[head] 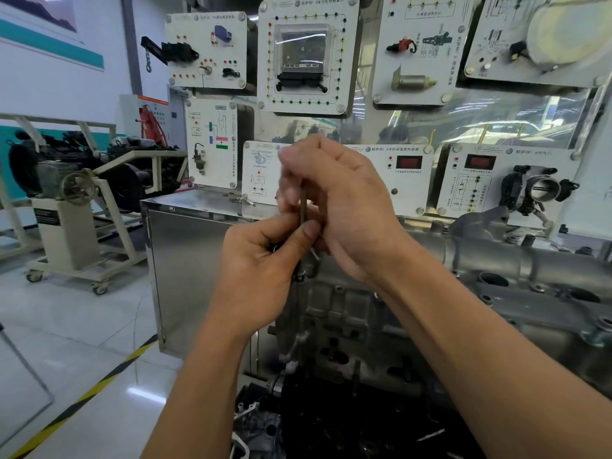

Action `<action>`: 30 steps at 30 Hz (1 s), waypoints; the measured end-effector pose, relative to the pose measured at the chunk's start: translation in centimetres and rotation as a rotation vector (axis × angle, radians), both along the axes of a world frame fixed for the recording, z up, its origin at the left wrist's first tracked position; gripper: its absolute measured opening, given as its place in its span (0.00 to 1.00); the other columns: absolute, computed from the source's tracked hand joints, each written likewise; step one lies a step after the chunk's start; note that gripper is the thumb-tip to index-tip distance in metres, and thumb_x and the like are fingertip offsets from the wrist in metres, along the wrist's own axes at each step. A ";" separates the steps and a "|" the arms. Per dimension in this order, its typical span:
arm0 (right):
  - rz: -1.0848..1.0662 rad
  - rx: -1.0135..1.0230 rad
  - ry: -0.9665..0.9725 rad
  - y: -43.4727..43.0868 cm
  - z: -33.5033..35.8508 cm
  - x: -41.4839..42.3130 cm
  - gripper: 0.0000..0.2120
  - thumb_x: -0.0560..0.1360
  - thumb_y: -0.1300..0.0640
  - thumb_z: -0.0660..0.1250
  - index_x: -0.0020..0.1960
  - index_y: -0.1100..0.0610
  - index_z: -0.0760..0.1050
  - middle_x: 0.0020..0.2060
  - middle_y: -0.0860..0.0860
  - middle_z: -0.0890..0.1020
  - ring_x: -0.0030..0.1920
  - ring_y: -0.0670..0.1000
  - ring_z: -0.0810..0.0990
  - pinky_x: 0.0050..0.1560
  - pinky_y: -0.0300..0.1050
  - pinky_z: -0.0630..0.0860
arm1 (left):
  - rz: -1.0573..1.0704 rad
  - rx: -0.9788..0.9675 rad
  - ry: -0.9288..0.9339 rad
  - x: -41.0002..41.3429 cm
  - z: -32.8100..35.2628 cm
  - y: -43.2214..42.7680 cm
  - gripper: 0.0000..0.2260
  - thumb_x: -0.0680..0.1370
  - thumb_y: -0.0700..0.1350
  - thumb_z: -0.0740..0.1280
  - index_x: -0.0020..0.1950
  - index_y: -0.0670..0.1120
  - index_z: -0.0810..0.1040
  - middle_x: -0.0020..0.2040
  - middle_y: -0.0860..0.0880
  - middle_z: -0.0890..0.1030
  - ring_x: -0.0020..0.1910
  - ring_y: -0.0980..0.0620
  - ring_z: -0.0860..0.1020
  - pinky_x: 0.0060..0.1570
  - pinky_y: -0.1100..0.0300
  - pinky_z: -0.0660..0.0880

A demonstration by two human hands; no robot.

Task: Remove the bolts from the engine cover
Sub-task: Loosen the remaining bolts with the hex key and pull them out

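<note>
- The thin rod [302, 207] stands upright over the left end of the engine cover [496, 260]. You cannot tell whether it is a bolt or a tool.
- Your left hand [261, 260] pinches the rod low down, with the thumb pressed on it and the fingers curled.
- Your right hand [341, 197] grips the rod higher up with its fingers curled round it. The fingertips are blurred.
- Behind the cover hangs a board of white panels [308, 54].
- A steel cabinet [192, 260] stands to the left.
- Further left, another engine sits on a wheeled stand [66, 233].
</note>
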State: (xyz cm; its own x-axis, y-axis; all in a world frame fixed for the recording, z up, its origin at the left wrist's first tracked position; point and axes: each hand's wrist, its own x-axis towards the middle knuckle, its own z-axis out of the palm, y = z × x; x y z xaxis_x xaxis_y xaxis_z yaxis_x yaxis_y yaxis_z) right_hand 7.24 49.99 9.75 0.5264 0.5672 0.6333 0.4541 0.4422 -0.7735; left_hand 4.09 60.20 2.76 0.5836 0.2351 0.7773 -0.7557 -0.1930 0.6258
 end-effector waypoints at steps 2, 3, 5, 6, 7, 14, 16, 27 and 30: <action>0.045 0.024 0.046 -0.1 -0.1 0.3 0.08 0.75 0.55 0.63 0.43 0.55 0.80 0.35 0.53 0.82 0.36 0.50 0.78 0.38 0.41 0.74 | -0.012 -0.024 -0.010 0.0 -0.1 0.1 0.07 0.77 0.43 0.67 0.50 0.46 0.85 0.43 0.41 0.85 0.42 0.53 0.82 0.44 0.63 0.77; 0.068 0.035 0.086 -0.2 -0.2 0.4 0.10 0.77 0.54 0.62 0.47 0.56 0.80 0.38 0.54 0.84 0.37 0.50 0.80 0.39 0.41 0.75 | -0.029 -0.038 -0.009 0.1 -0.2 0.1 0.08 0.77 0.43 0.67 0.50 0.47 0.85 0.44 0.43 0.86 0.43 0.53 0.83 0.45 0.63 0.78; 0.089 0.046 0.188 -0.5 -0.3 0.5 0.14 0.82 0.51 0.59 0.51 0.57 0.80 0.41 0.56 0.85 0.35 0.50 0.80 0.33 0.39 0.75 | -0.047 -0.049 0.000 0.1 -0.3 0.3 0.07 0.77 0.43 0.68 0.50 0.49 0.86 0.43 0.46 0.87 0.44 0.53 0.84 0.46 0.63 0.79; 0.082 0.037 0.234 -0.6 -0.3 0.6 0.16 0.83 0.49 0.57 0.51 0.56 0.80 0.39 0.55 0.85 0.32 0.50 0.79 0.28 0.38 0.73 | -0.047 -0.045 0.005 0.2 -0.3 0.3 0.07 0.78 0.43 0.68 0.49 0.50 0.86 0.43 0.46 0.87 0.43 0.53 0.84 0.46 0.63 0.79; 0.066 0.015 0.274 -0.6 0.0 0.6 0.16 0.83 0.48 0.57 0.52 0.56 0.80 0.35 0.54 0.84 0.30 0.50 0.78 0.25 0.36 0.71 | -0.046 -0.038 0.010 0.3 -0.4 0.4 0.07 0.78 0.43 0.68 0.48 0.49 0.87 0.42 0.45 0.86 0.43 0.53 0.84 0.46 0.63 0.79; -0.063 -0.084 0.176 1.3 1.1 0.6 0.12 0.81 0.50 0.64 0.46 0.56 0.81 0.27 0.51 0.79 0.22 0.48 0.70 0.33 0.44 0.67 | -0.072 -0.065 0.015 0.4 -0.5 0.8 0.07 0.76 0.47 0.68 0.48 0.52 0.87 0.45 0.48 0.87 0.47 0.52 0.85 0.49 0.61 0.80; -0.057 -0.070 0.091 1.3 0.6 0.6 0.14 0.81 0.50 0.64 0.41 0.54 0.81 0.28 0.51 0.78 0.24 0.48 0.70 0.31 0.43 0.68 | -0.060 -0.043 0.002 0.4 -0.4 0.6 0.08 0.77 0.44 0.68 0.47 0.50 0.87 0.43 0.47 0.87 0.45 0.53 0.84 0.47 0.62 0.80; -0.245 0.007 -0.059 1.6 0.1 -0.3 0.21 0.72 0.56 0.69 0.28 0.63 0.63 0.24 0.55 0.60 0.31 0.62 0.57 0.33 0.50 0.63 | -0.030 -0.010 -0.002 0.0 -0.2 0.2 0.06 0.74 0.44 0.69 0.44 0.45 0.85 0.39 0.32 0.81 0.37 0.39 0.76 0.37 0.48 0.73; -0.113 0.037 0.029 1.3 -0.4 0.0 0.13 0.72 0.54 0.62 0.33 0.61 0.75 0.24 0.54 0.74 0.26 0.54 0.70 0.30 0.42 0.71 | -0.051 -0.039 -0.004 0.0 -0.3 0.4 0.06 0.74 0.44 0.69 0.46 0.47 0.86 0.41 0.43 0.86 0.42 0.48 0.82 0.43 0.55 0.79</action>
State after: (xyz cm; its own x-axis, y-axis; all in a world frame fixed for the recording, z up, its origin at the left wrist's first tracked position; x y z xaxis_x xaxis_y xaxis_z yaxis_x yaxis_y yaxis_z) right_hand 7.21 51.31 9.38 0.6042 0.4801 0.6360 0.4798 0.4180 -0.7714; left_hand 4.10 60.59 2.46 0.5925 0.2353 0.7705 -0.7664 -0.1303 0.6291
